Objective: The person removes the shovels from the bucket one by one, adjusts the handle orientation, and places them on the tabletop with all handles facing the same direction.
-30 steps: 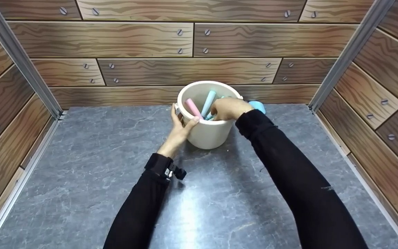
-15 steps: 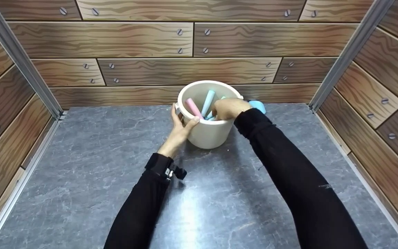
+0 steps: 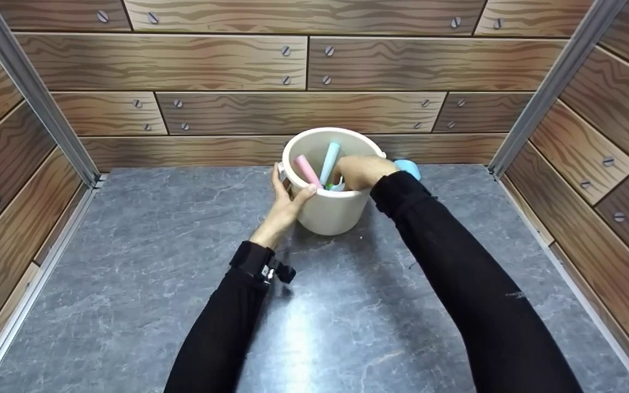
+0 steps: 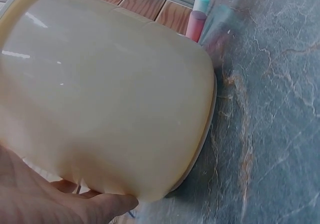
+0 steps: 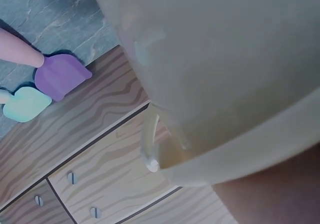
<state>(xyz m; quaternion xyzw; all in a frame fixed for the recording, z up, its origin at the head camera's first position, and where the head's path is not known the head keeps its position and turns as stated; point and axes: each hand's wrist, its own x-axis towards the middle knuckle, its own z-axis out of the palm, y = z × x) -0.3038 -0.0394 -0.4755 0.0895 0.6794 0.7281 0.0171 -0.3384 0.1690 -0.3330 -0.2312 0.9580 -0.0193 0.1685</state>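
Observation:
A cream bucket [image 3: 328,213] stands upright near the back wall. My left hand [image 3: 283,210] grips its left side, thumb on the rim and fingers along the outside, as the left wrist view also shows. My right hand [image 3: 362,172] reaches over the rim into the bucket. Its fingertips are mostly hidden inside, beside a pale blue and green piece [image 3: 336,186]; I cannot tell whether they hold it. A pink rod-like handle [image 3: 308,171] and a light blue one [image 3: 329,162] lean inside the bucket, to the left of the right hand.
Beyond the right wrist lies a light blue shovel head [image 3: 408,168]. The right wrist view shows a purple toy shovel [image 5: 62,76] with a pink handle next to a mint shovel [image 5: 27,104], both by the wall. Wood-patterned walls [image 3: 292,112] enclose the grey marbled surface [image 3: 145,262].
Both arms hold nearly the same place. By the right fingertips inside the bucket, the small pieces have shifted, and a pale rounded edge with some green now shows.

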